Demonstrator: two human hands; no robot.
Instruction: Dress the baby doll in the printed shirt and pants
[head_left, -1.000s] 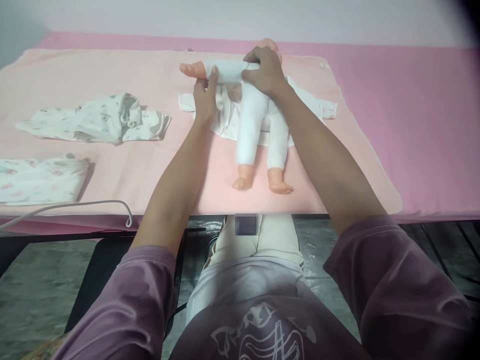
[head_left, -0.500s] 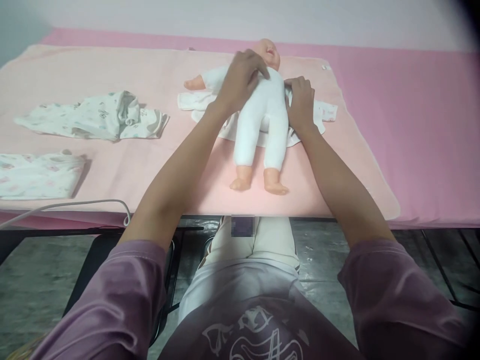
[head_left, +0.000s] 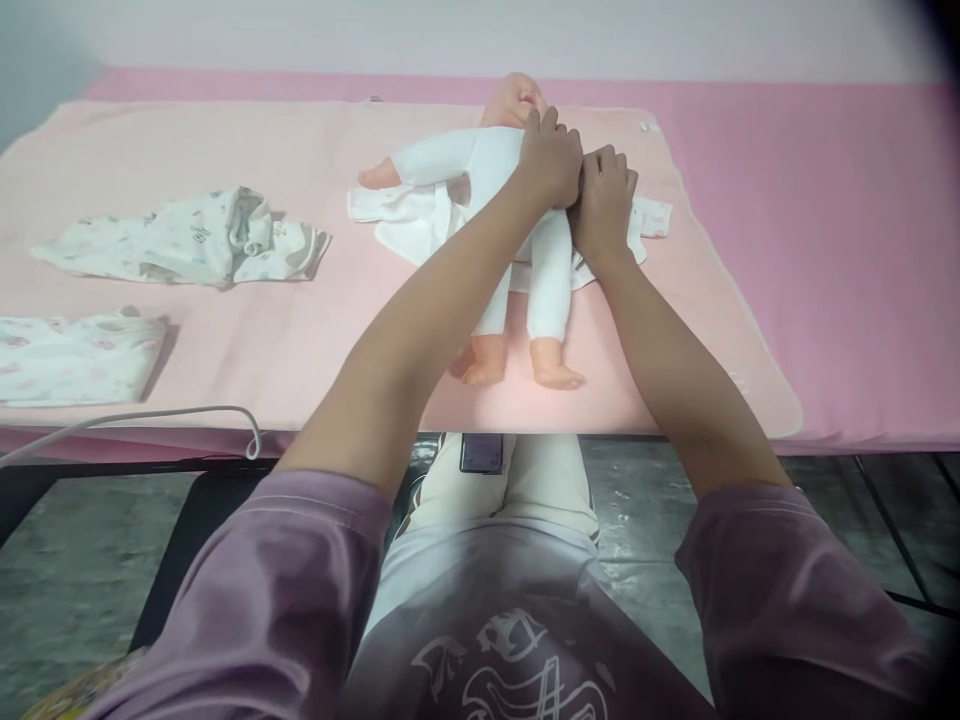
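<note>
A person in loose purple sleeves leans over a table, both bare hands meeting at the upper body of a baby doll. The left hand reaches across the doll's chest, its fingers bent over the shoulder on the right side, just below the head. The right hand is close beside it, next to the doll's side, fingers curled and knuckles up. Neither grip is spread wide; the fingertips and the doll's arm there are hidden, so it cannot be told what, if anything, is pinched. The doll lies on its back in the middle of the table, head toward the far side and feet toward the near edge. Its body and limbs are white, smooth and rounded, the feet orange-pink and plastic-looking; one arm stretches out to the left. Under it a thin white garment is opened out, creased, with a sleeve showing on each side. To the left lie a rumpled printed garment and, nearer, a flat folded one. All rest on a soft peach-pink cloth with a rounded near-right corner; a band of darker pink cover runs beyond its right edge. Between the forearms, a strip of cloth separates the doll's feet from the table's front edge.
</note>
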